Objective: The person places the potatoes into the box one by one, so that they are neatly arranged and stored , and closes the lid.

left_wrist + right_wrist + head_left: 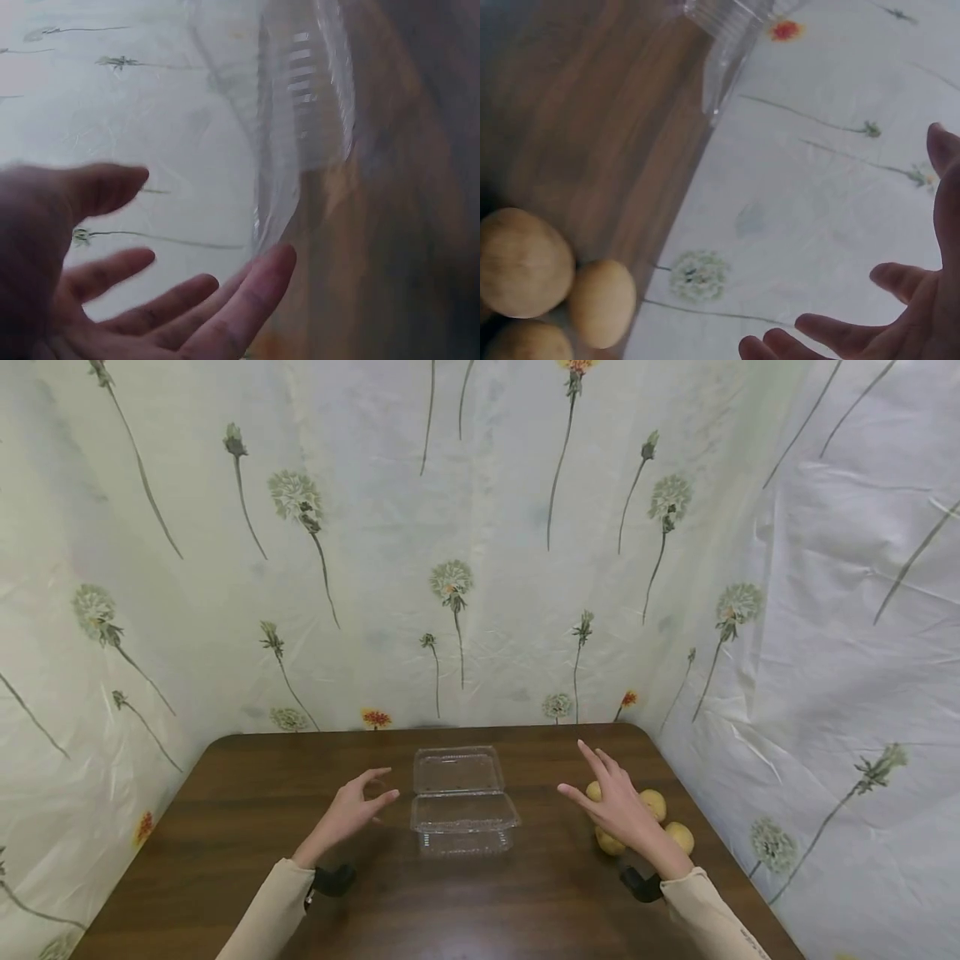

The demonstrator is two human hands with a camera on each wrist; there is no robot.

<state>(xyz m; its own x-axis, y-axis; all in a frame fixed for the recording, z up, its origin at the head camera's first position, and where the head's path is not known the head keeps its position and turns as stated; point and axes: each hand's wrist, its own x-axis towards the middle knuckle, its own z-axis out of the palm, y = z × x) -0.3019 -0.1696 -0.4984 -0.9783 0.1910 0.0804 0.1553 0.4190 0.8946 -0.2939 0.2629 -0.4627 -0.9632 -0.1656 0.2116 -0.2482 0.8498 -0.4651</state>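
Note:
A clear plastic clamshell container [465, 814] stands on the table with its lid [457, 772] folded back toward the far edge. My left hand [354, 808] hovers just left of it, thumb and fingers spread apart, holding nothing. In the left wrist view the container's ribbed side [281, 135] shows beyond the fingertips. On the right, my right hand [621, 803] is raised over several round, yellow-brown potato-like items [679, 837], partly hiding them. Its fingers are extended and hold nothing. The right wrist view shows these items [525, 262] clustered close together, apart from the hand.
The dark brown wooden table [300, 777] has rounded far corners. A pale curtain [375, 568] printed with dandelions hangs behind it and along both sides. Dark wrist straps [335, 880] sit at the sleeve cuffs.

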